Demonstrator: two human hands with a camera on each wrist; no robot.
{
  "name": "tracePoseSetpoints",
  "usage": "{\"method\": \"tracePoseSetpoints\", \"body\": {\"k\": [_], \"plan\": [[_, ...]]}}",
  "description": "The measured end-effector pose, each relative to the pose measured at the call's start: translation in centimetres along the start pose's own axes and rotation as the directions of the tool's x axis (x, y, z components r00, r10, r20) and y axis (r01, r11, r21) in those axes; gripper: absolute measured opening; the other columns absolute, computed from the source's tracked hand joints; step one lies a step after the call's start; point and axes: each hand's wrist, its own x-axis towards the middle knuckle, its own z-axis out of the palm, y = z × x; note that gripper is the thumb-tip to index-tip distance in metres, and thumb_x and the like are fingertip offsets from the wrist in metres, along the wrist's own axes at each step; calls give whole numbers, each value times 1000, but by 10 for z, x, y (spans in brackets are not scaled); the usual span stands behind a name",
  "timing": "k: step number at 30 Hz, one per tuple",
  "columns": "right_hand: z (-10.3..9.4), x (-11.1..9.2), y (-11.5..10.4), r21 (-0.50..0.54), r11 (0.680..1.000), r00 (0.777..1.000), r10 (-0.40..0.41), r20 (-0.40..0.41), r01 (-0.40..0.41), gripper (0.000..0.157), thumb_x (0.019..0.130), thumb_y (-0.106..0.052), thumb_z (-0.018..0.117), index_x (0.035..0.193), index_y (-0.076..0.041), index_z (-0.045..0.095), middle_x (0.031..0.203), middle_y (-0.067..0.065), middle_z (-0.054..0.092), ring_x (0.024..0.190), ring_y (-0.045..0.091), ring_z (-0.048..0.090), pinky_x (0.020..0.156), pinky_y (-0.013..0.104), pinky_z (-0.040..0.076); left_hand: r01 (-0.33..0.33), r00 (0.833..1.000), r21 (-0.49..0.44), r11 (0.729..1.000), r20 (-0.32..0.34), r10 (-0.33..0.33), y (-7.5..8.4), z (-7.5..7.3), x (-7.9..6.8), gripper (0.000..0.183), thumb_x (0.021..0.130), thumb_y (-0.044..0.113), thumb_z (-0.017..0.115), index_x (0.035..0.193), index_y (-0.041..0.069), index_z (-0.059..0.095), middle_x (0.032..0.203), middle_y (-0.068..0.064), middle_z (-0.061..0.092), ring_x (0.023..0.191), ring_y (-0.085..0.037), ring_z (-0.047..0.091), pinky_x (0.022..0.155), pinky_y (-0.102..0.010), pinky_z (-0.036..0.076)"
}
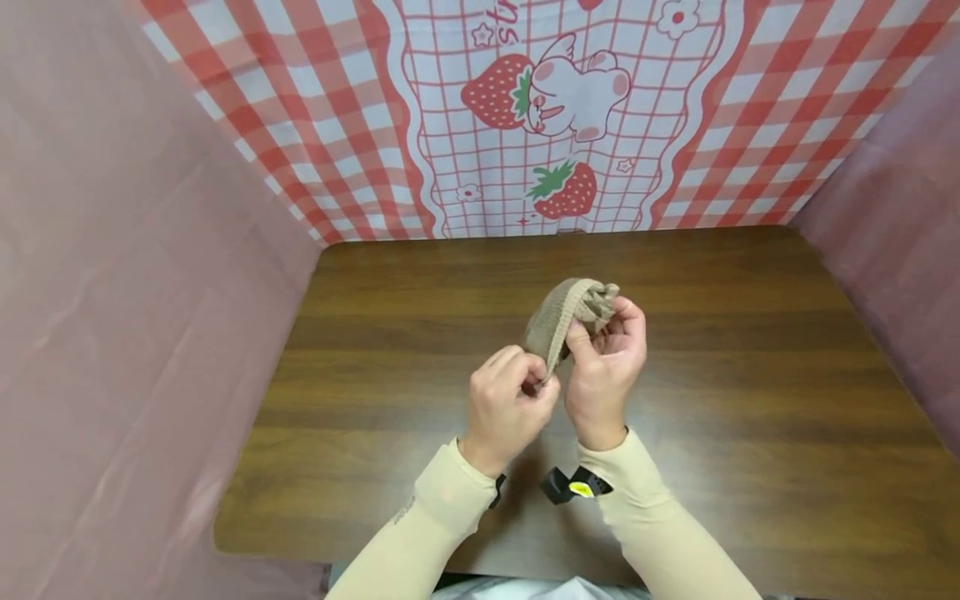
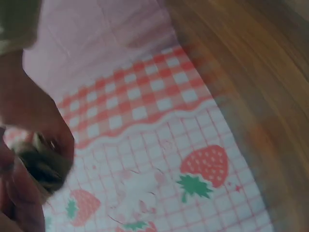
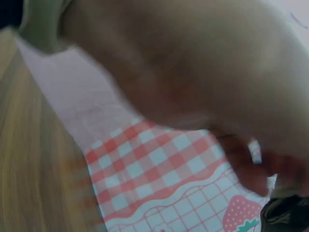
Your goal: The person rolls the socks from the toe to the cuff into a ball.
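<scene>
A brown ribbed knit sock [image 1: 551, 323], bunched up with its cuff turned over, is held above the table between both hands. My left hand [image 1: 510, 404] pinches the cuff's near edge between thumb and curled fingers. On the other side, my right hand [image 1: 606, 371] grips the bundle, its thumb at the cuff's opening and its fingers at the far end. The left wrist view has part of the sock [image 2: 41, 164] at the left edge, dark inside. Blurred and close, the right hand [image 3: 193, 63] covers most of the sock in the right wrist view.
Under the hands lies a brown wood-grain table [image 1: 360, 375]. Behind it hangs a red-and-white checked cloth [image 1: 322, 108] with strawberry prints. Pink cloth [image 1: 150, 292] walls the left side, and more pink cloth [image 1: 892, 208] the right. A black wrist device [image 1: 557, 486] sits by the right sleeve.
</scene>
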Motion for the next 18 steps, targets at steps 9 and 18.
{"method": "tracePoseSetpoints", "body": {"k": [9,18], "plan": [[-11,4,1,-188,981,981,-2,194,39,46,71,20,63,107,-5,48,102,8,57,89,15,57,76,24,49,102,992,118,988,61,-110,4,-8,9,10,73,2,70,76,8,62,69,1,52,59,-9,47,53,-24,40],[-21,6,2,-309,950,936,63,346,50,47,70,25,64,109,6,46,103,4,56,91,14,59,76,22,48,154,984,9,988,89,-154,0,-20,24,6,83,8,69,87,4,68,80,-1,61,58,-6,51,54,-19,43]]}}
